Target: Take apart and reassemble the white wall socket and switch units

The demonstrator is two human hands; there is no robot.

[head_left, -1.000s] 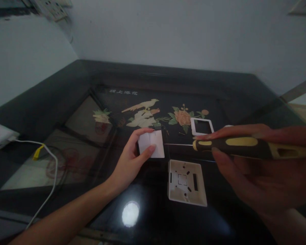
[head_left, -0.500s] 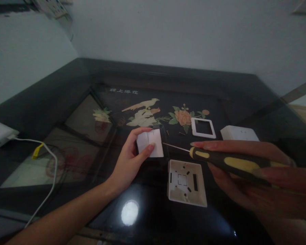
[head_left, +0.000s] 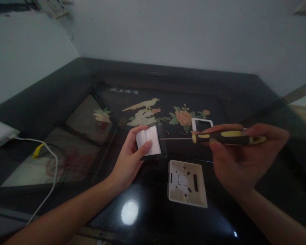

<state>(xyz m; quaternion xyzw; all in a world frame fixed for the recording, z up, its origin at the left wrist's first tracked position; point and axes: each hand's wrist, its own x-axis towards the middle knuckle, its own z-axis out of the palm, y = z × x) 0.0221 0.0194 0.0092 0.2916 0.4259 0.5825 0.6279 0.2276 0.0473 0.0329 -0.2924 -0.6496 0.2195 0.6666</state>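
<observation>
My left hand (head_left: 132,153) is closed around a white wall switch (head_left: 155,145) with a dark surround, its thumb pressing on the white face. My right hand (head_left: 242,153) grips a black and yellow screwdriver (head_left: 228,136) held level. The screwdriver's thin shaft points left, and its tip meets the right edge of the switch. Below them on the dark table lies an open white mounting box (head_left: 187,183) with slots and holes inside. A white cover frame (head_left: 202,122) lies behind the screwdriver, partly hidden by my right hand.
Two small screws, a left screw (head_left: 168,133) and a right screw (head_left: 182,133), lie near the flower picture (head_left: 183,118) on the glossy black table (head_left: 112,211). A white device (head_left: 1,132) at the far left trails a white cable (head_left: 56,166) with a yellow tag.
The screwdriver has levelled out and its tip has come to the switch's right edge. My left hand has tilted the switch, so more of its dark surround shows.
</observation>
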